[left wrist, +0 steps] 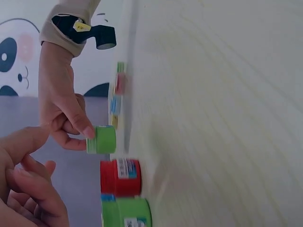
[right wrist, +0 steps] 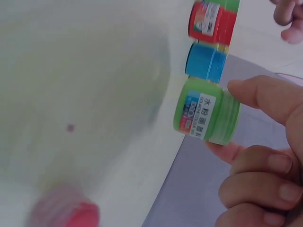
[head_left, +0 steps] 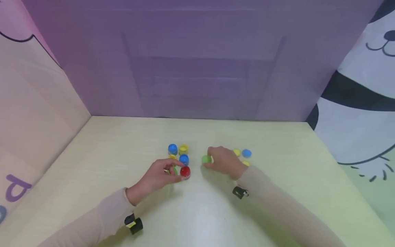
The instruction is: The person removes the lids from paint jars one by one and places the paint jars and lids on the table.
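My right hand (head_left: 225, 160) pinches a small green paint jar (right wrist: 203, 111) between thumb and fingers, at the right of the jar group. The jar has a white label with printed characters. My left hand (head_left: 160, 176) hovers over the near end of the group, fingers bent and holding nothing. Below it stand a red jar (left wrist: 122, 177) and a green jar (left wrist: 125, 213), side by side; a gap shows between them and the fingers in the left wrist view. Farther back are two blue jars (head_left: 184, 159) and two yellow ones (head_left: 183, 149), one partly hidden by my left hand.
Right of my right hand lie a blue disc-like piece (head_left: 247, 153) and yellow pieces (head_left: 236, 152), partly covered by that hand. A blurred pink-red thing (right wrist: 66, 208) shows low in the right wrist view. A purple panel (head_left: 197, 68) stands behind the pale tabletop (head_left: 123, 137).
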Motion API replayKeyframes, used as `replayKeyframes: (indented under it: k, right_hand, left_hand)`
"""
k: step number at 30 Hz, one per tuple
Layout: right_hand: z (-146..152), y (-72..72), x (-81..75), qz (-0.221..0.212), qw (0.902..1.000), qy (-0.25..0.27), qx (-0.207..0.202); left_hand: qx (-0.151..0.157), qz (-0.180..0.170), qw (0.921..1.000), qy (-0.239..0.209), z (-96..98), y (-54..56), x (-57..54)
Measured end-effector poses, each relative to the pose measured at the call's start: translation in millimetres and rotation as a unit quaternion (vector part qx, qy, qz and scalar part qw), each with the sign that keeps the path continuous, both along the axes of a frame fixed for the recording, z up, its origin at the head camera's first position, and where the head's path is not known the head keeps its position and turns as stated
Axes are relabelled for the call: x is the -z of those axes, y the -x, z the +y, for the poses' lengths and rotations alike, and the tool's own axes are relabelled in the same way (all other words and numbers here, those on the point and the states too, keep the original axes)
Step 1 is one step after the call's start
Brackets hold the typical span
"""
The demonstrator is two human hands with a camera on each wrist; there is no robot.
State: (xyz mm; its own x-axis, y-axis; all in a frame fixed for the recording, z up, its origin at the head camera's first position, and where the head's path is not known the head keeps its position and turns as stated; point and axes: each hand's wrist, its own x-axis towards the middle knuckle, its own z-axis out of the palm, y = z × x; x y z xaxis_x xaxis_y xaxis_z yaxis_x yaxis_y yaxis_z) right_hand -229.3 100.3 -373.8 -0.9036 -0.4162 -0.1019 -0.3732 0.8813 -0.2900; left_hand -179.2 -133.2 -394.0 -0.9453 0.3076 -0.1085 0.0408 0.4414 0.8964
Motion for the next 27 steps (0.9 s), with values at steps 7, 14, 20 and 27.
replayKeyframes:
  k: [7,14,20,27]
  right_hand:
    - [13,-25.2,3.2,0.004,0.9996,-0.008,-0.025]
    - [24,-45.7,8.1,0.011,0.9985,0.007,-0.053]
    - [28,-57.8,7.9,0.004,0.9978,0.009,-0.066]
    - [33,-66.6,8.3,0.009,0.9958,0.018,-0.089]
  left_hand:
    - [0.042,-0.004,0.999,-0.017,18.6,-6.5,0.8]
    - [0.087,0.01,0.9961,-0.011,37.8,-10.7,7.6]
    - [0.093,-0.012,0.9955,-0.015,52.8,-12.1,16.6]
    - [0.098,-0.031,0.9947,-0.009,65.9,-11.4,27.4]
